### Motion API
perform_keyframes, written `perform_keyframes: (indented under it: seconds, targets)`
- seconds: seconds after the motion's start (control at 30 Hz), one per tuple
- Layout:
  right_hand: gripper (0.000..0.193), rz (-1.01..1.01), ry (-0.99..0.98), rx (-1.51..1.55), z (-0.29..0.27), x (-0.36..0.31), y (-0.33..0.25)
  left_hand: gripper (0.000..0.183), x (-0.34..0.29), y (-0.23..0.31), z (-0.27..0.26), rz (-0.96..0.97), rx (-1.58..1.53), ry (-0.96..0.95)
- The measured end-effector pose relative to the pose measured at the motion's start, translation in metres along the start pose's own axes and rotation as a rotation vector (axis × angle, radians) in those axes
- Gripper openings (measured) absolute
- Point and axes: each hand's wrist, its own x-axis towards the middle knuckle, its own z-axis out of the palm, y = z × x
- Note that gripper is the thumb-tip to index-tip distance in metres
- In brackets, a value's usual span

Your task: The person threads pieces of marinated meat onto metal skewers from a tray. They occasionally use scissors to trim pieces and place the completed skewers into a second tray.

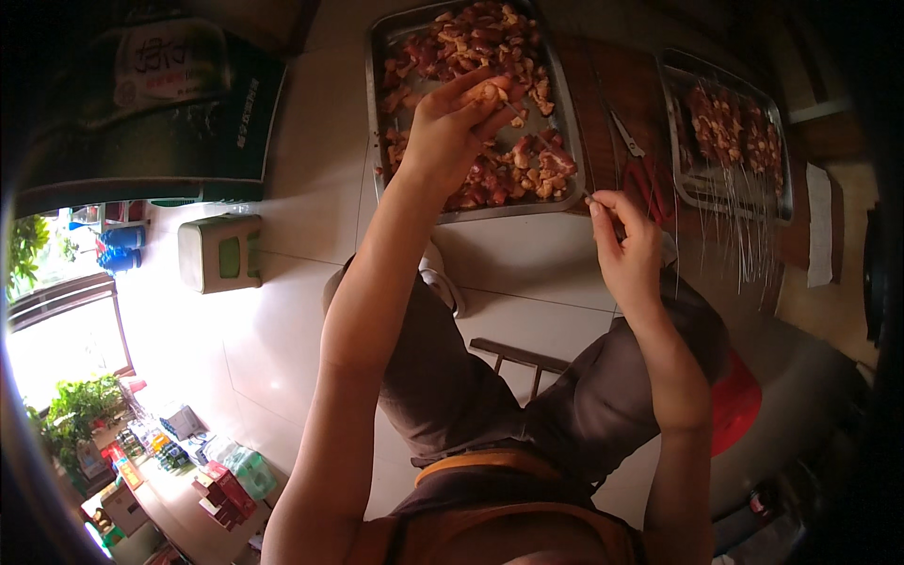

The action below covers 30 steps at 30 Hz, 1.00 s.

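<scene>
My left hand point(441, 134) is raised over a metal tray point(375, 85) of raw meat chunks point(471, 42), its fingers closed on a small piece of meat point(490, 91). Past the tray's near right corner, my right hand point(629, 243) pinches the end of a thin metal skewer point(550, 149). The skewer slants up and left across the tray to the meat in my left fingers; its tip is hard to make out. Red-handled scissors point(648, 186) lie just beyond my right hand, blades pointing away.
To the right, a second metal tray point(672, 94) holds several loaded meat skewers point(730, 127), their bare ends jutting over its near edge. Both trays are on a brown wooden surface point(603, 80). A whitish strip point(819, 226) lies far right. A stool point(221, 252) stands left on the tiled floor.
</scene>
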Motion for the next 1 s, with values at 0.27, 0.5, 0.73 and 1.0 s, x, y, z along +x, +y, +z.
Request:
perform_keyframes:
  seconds: [0.27,0.5,0.73,1.0]
  targets:
    - [0.006,-0.050,0.036,0.019,0.007,-0.003,0.004,0.033,0.000,-0.002,-0.002,-0.090,-0.048,-0.018]
    - [0.007,-0.144,0.090,-0.041,0.009,-0.002,-0.002,0.031,-0.002,-0.009,-0.004,-0.169,-0.035,-0.072]
    - [0.007,-0.097,0.083,-0.022,0.013,0.007,-0.007,0.027,-0.013,-0.034,0.011,-0.199,-0.054,-0.200]
    - [0.009,0.104,0.003,0.168,0.021,0.013,-0.005,0.047,-0.019,-0.036,0.018,-0.120,-0.075,-0.161]
